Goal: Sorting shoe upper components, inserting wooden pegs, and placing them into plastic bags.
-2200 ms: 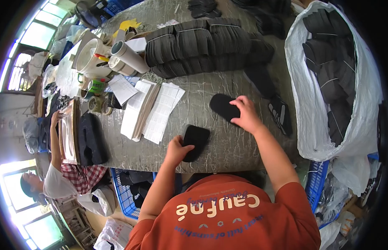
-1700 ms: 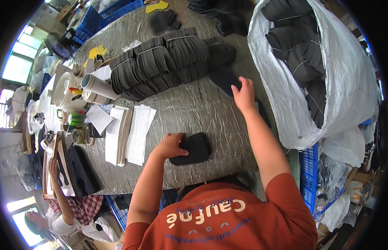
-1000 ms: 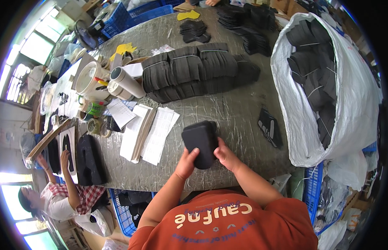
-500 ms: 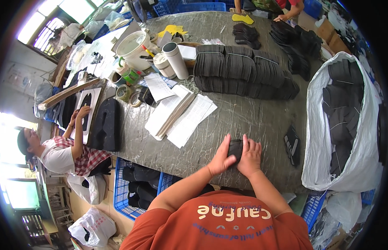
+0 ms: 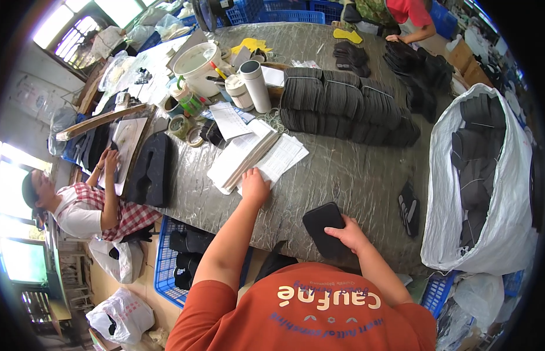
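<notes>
My right hand grips a small stack of black foam pads with rounded ends, thumb on top. The pads are tilted low over the near edge of the table. My left hand reaches forward onto the white papers, fingertips resting at the near end of a thin bundle of strips that lies across the sheets. Its fingers are partly hidden by the back of the hand. Beyond the papers stand long tied bundles of black pads in rows.
A grey-white cup, a white bucket and tape rolls stand back left. At right is a white sack of black bundles, beside a flat black piece. One person works at left; another person's arm is far right.
Both hands were around the black pads. My left hand has let go and moved left and forward to the papers. The right hand keeps the pads, now tipped flatter.
</notes>
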